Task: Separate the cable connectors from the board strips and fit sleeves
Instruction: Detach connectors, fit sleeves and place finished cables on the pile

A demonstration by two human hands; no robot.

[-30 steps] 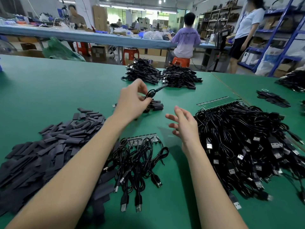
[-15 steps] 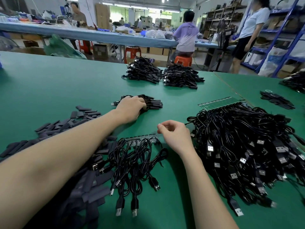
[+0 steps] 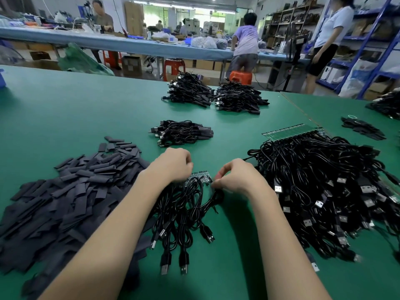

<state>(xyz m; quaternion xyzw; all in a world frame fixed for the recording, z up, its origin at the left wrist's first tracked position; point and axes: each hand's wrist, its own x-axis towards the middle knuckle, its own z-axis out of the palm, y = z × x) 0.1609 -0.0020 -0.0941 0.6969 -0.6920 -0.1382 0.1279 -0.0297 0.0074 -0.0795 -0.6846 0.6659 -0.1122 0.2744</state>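
Both hands have come together at the board strip (image 3: 198,177) since a moment ago, the left hand (image 3: 173,164) leaving the small cable bundle (image 3: 181,132). Its fingers curl onto the strip's left end; the right hand (image 3: 236,177) pinches a cable (image 3: 213,199) at the strip's right end. Cables trail toward the person. Sleeves (image 3: 71,191) lie left, a big cable heap (image 3: 324,187) right, on the green table (image 3: 65,109). No writing is legible.
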